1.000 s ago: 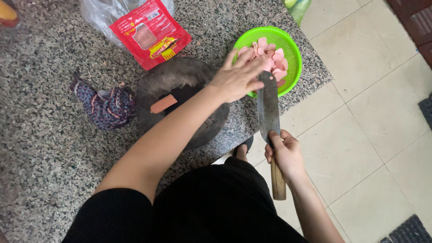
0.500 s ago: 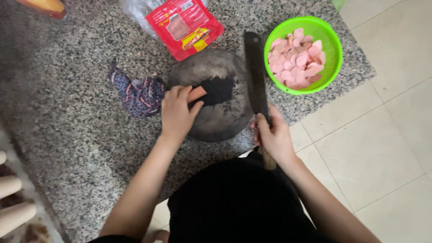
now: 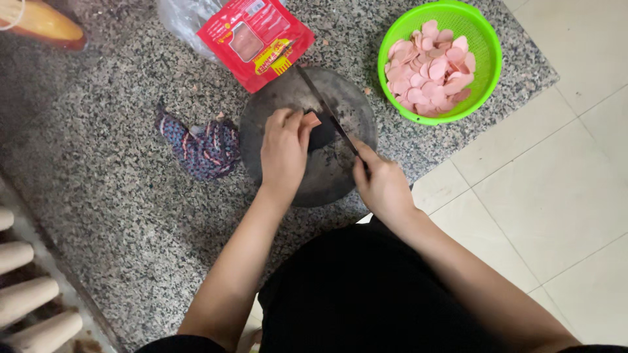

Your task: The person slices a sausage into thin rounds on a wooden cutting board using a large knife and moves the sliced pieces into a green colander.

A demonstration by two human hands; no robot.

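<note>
My left hand (image 3: 284, 147) presses down on a pink sausage (image 3: 313, 121) lying on a round dark cutting board (image 3: 327, 176). Only the sausage's end shows past my fingers. My right hand (image 3: 381, 184) grips the handle of a long cleaver (image 3: 325, 108), whose blade stands edge-down on the board right beside the sausage's end. A green plastic colander (image 3: 484, 59) full of pink sausage slices (image 3: 432, 72) sits to the right of the board.
A red sausage packet (image 3: 255, 39) on clear plastic lies behind the board. A crumpled dark patterned cloth (image 3: 203, 147) sits left of it. The speckled granite counter (image 3: 98, 196) ends at the tiled floor (image 3: 556, 196). Pale wooden spindles (image 3: 26, 294) show bottom left.
My left hand came back from the colander to the board and now holds the sausage. The cleaver swung from beside the counter onto the board and turned edge-down next to the sausage.
</note>
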